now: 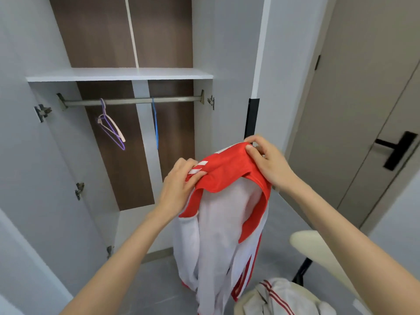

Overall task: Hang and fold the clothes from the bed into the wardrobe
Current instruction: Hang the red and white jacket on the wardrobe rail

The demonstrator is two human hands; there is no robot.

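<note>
Left hand (179, 178) and right hand (268, 160) both pinch the jacket (225, 223) by its red shoulders, hanging free in front of the open wardrobe (118, 75), so I'd hold that top edge taut and level, then free one hand for the blue hanger (155, 123) at the middle of the rail (131, 101).

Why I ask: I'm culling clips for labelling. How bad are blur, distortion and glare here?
Head view: strong wide-angle distortion, with the wardrobe sides and the door leaning. Head view: soft, even light, no glare or hard shadows. Head view: slight smear on the door handle and purple hanger; the left hand, right hand and red-and-white jacket look fairly sharp.
</note>
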